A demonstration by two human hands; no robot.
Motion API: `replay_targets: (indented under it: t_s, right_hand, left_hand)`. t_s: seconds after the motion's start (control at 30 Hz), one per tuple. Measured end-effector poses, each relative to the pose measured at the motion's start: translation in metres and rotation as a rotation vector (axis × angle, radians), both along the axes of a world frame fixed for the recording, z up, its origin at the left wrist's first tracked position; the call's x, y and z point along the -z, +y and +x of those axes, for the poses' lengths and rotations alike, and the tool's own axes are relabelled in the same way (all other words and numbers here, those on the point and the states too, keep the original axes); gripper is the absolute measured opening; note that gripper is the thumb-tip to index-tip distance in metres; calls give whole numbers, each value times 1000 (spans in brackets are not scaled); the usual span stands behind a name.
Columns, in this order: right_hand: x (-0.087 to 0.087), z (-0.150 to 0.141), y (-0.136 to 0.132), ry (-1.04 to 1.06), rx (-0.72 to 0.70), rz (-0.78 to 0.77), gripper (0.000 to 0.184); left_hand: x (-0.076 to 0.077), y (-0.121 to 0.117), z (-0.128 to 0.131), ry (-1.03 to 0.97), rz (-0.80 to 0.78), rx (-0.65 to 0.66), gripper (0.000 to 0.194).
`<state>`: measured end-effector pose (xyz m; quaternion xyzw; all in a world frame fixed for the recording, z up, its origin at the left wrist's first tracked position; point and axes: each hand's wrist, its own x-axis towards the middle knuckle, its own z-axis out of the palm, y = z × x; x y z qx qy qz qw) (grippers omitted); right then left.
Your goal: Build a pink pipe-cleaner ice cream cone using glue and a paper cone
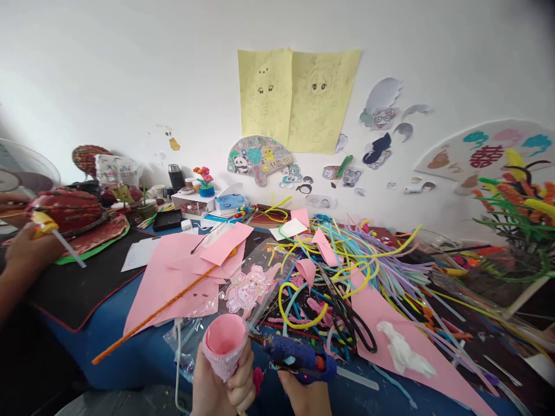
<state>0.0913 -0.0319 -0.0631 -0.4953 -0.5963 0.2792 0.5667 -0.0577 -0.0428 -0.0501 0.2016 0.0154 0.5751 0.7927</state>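
My left hand (202,378) is wrapped round a pink paper cone (225,341), whose open mouth faces up; pale pink fuzzy strands cover its outside. In my right hand (306,396) is a blue hot glue gun (297,358), with a clear glue stick (358,378) poking out of its back. The gun's nozzle points left and sits close beside the cone's side; whether they touch I cannot tell. Something bright pink shows just below the left hand's fingers. Behind the cone lies a clear plastic sheet (260,289) with a cartoon-girl cutout (247,289).
Black-handled scissors (353,320) lie among many pipe cleaners (377,248). Pink paper sheets (165,277) spread left, crossed by an orange pipe cleaner (151,316); another (416,370) bears crumpled tissue (403,349). At left, another person's hand (32,254) grips a yellow glue gun near a red hat (73,211).
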Motion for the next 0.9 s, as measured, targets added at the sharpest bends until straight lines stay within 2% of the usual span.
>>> replay_targets:
  t_s: [0.17,0.3,0.5,0.6,0.7,0.9]
  right_hand:
    - [8,1,0,-20,0,-17,34]
    - [6,-1,1,5,-7,-24,35]
    - [0,1,-1,26,-54,-31,27]
    - [-3,3,-2,25,-100,-38,24]
    - [-7,4,-1,7,-123,-33,22]
    - [-10,8,-3,-66,-181,21,19]
  left_hand:
    - [-2,0,0,-6,29,34,43]
    - [-3,0,-1,14,63,71,36]
    - [-7,1,4,-52,188,140,38]
    - [-7,1,5,-49,197,169,38]
    - [-4,1,5,-46,196,201,39]
    - [7,-1,5,-47,209,219,52]
